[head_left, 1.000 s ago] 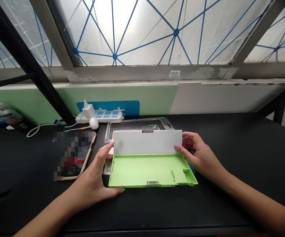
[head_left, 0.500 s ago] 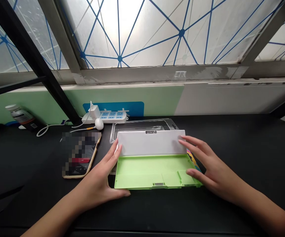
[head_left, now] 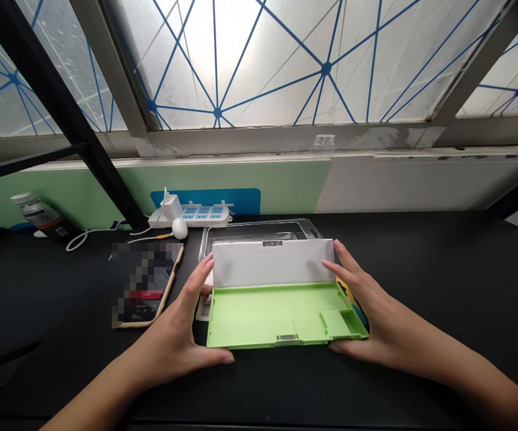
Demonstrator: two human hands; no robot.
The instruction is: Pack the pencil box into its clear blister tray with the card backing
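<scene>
A pencil case (head_left: 263, 305) with a bright green tray and a raised white lid (head_left: 272, 264) is tilted toward me. Inside the green tray are low dividers, with a small compartment at the right, and nothing lies in it. My left hand (head_left: 187, 323) grips the left end, thumb along the front edge and fingers beside the lid. At the other end, my right hand (head_left: 366, 305) has its thumb at the front right corner and its fingers against the lid's right edge. A colourful printed piece shows partly behind the right end; a barcode is visible by the left end.
Behind the case lies a clear plastic package (head_left: 259, 230). A phone (head_left: 151, 287) in a tan-edged case rests to the left. Further back are a power strip (head_left: 202, 215) with a charger and cable, and a bottle (head_left: 41, 212). A black post (head_left: 65, 114) slants down at the left.
My right thumb has moved from inside the green tray down to its front edge, and the right fingers have closed in on the lid's side. The left hand keeps its grip.
</scene>
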